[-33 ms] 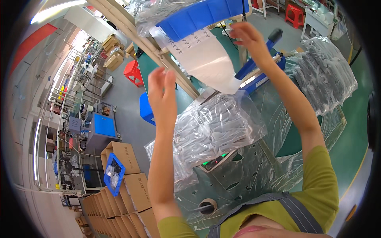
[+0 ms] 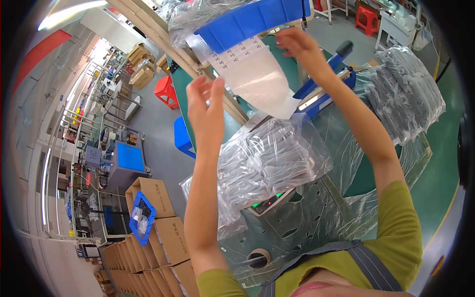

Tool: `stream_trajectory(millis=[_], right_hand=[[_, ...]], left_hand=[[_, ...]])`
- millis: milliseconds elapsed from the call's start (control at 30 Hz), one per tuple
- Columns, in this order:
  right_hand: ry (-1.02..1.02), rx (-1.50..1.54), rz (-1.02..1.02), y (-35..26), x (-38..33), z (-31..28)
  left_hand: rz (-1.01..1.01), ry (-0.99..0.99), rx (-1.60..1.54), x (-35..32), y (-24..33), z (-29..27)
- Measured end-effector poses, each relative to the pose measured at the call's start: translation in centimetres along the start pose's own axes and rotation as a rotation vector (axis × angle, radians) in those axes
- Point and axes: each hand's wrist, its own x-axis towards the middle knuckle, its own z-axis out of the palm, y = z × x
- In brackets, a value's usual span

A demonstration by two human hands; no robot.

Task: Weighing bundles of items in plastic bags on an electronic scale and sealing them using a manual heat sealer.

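My left hand is raised left of a white sheet of labels, with thumb and fingers apart and nothing between them. On the sheet's other side my right hand hovers with spread fingers, holding nothing. The sheet droops from under a blue plastic bin, with rows of dark print near its top. Below both hands lies a clear plastic bag packed with folded grey items. It rests on a small scale with a lit display, mostly hidden. Right of the sheet stands a blue sealing machine with a long lever.
More bagged grey items are stacked at the right of the green table. A tape roll lies near my body. Beige posts rise at the left, and cardboard boxes line the floor. Red stools stand farther off.
My left hand has moved slightly right and up, toward the label sheet. My right hand has shifted a little left. The bag and the sealing machine are unmoved.
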Motion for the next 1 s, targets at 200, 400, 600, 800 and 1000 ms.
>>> stream_trajectory(millis=[200,400,600,800,1000], right_hand=[[-0.133,-0.042,-0.121,1.7,1.0,3.1],[-0.118,-0.028,-0.068,1.0,0.6,3.1],[-0.063,0.009,-0.053,0.5,-0.6,3.4],[-0.044,-0.040,-0.272,0.1,-1.5,2.2],[-0.745,-0.203,-0.038,-4.0,-10.9,5.0]], left_hand=[[-0.229,-0.029,-0.106,2.6,-2.4,3.0],[-0.260,-0.051,-0.257,2.7,-3.6,3.6],[-0.259,-0.039,-0.263,2.4,-4.2,3.4],[-0.258,-0.064,-0.289,1.8,-4.4,1.8],[-0.289,-0.030,-0.262,-5.4,-5.2,-6.8]])
